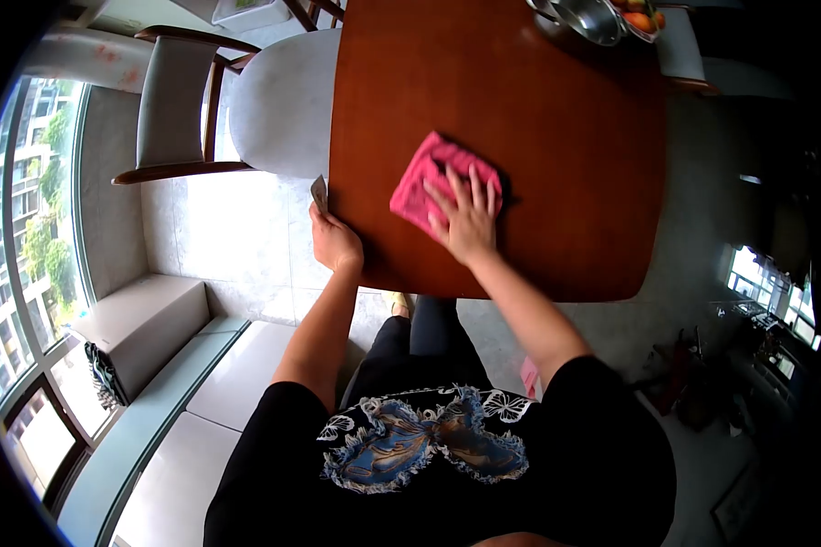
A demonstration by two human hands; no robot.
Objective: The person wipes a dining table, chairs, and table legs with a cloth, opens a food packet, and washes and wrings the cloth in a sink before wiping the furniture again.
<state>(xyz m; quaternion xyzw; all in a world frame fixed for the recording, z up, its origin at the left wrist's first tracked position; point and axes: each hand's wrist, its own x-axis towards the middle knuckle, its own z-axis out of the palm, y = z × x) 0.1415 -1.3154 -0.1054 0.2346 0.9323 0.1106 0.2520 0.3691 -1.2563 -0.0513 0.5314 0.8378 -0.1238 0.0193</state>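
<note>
A folded pink cloth (417, 187) lies on the brown wooden table (483, 91), left of the tabletop's middle. My right hand (470, 219) rests flat on the cloth's right part, fingers spread and pressing it against the wood. At the table's left edge, my left hand (336, 242) is closed around a small, thin greyish flat piece (319, 193) that sticks up past the fingers. What exactly that piece is I cannot make out.
Metal bowls (593, 20) and a container of orange fruit (643, 20) stand at the table's far right. A grey-cushioned chair (283, 105) is on the left. Beside the window runs a low bench (237, 374). Another chair (680, 46) stands at the far right.
</note>
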